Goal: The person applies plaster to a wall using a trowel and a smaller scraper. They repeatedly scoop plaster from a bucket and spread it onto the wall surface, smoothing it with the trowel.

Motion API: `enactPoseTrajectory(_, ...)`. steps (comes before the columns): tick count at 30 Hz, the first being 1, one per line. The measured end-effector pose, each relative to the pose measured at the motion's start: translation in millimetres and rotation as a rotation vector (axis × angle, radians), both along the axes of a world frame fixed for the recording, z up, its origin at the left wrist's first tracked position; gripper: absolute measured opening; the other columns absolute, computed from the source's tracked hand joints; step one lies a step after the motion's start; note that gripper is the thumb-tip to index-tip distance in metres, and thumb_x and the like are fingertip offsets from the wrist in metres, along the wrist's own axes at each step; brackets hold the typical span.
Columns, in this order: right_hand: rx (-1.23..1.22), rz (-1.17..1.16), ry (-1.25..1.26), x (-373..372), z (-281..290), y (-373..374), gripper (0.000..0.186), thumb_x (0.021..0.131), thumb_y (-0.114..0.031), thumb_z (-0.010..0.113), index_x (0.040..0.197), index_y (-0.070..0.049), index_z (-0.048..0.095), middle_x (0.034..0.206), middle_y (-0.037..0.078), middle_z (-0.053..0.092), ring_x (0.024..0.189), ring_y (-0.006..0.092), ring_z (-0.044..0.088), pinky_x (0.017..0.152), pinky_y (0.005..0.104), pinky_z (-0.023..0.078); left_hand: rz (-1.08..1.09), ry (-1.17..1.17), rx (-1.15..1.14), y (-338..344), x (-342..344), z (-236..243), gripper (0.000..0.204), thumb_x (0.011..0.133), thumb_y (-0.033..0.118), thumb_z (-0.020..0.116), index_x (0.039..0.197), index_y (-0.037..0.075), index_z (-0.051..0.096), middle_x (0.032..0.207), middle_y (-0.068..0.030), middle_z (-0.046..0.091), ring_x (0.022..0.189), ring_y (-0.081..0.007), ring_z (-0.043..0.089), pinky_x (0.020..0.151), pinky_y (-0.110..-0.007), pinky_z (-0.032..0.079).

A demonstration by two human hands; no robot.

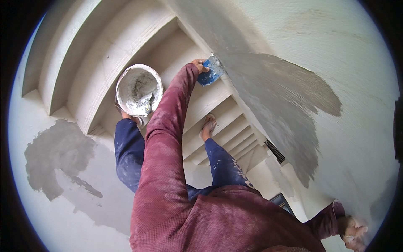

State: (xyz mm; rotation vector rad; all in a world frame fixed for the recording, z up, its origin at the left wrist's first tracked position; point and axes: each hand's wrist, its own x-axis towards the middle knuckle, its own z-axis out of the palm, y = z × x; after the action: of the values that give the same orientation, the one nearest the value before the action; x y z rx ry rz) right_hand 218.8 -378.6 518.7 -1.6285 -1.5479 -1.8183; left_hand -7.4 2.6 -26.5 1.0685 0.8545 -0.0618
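My left hand (200, 65) is closed on a blue putty spreader (211, 74) smeared with grey paste. Its edge meets the wall (357, 50) low down, close to the stairs. On a step to the left, beside my left foot, stands a white bucket (120, 94) coated inside with pale putty. A lump or tool covered in putty lies in the bucket; its kind is unclear. Far to the lower right, my right hand (353, 234) is at the wall surface, fingers apart and apparently holding nothing, though blurred near the rim.
Curved stairs (113, 33) rise at the upper left, and narrow steps (239, 132) descend beside my right foot (208, 124). Fresh grey putty patches cover the right wall (277, 101) and the left wall (58, 155). A dark grille (275, 151) sits low on the right.
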Motion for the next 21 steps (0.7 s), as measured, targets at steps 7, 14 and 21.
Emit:
enactPoseTrajectory(7, 0.045, 0.000, 0.035, -10.5, 3.6, -8.6, 0.061, 0.076, -0.011, 0.053, 0.124, -0.007, 0.015, 0.124, 0.010, 0.029, 0.108, 0.0214, 0.035, 0.090, 0.0355, 0.033, 0.043, -0.033, -0.023, -29.2, 16.7, 78.0, 0.023, 0.071, 0.003, 0.064, 0.094, 0.007, 0.063, 0.079, -0.0059, 0.065, 0.068, -0.0170, 0.062, 0.068, -0.031, 0.049)
enactPoseTrajectory(14, 0.134, 0.027, 0.103, -11.1, 9.3, -16.9, 0.071, 0.077, -0.012, 0.051, 0.133, -0.008, 0.007, 0.134, 0.009, 0.024, 0.118, 0.0195, 0.030, 0.096, 0.0344, 0.030, 0.075, -0.141, -0.128, -60.7, 15.0, 163.2, 0.015, 0.072, 0.004, 0.065, 0.087, 0.003, 0.063, 0.077, -0.0076, 0.065, 0.063, -0.0187, 0.063, 0.063, -0.031, 0.052)
enactPoseTrajectory(21, 0.171, 0.085, 0.223, -27.2, 13.0, -4.5, 0.082, 0.074, -0.010, 0.047, 0.139, -0.011, -0.004, 0.143, 0.006, 0.006, 0.130, 0.0173, 0.012, 0.104, 0.0357, 0.022, 0.137, -0.406, -0.158, -80.9, 10.1, 258.5, 0.020, 0.072, 0.004, 0.065, 0.091, 0.001, 0.061, 0.080, -0.0077, 0.065, 0.065, -0.0171, 0.063, 0.062, -0.029, 0.053)
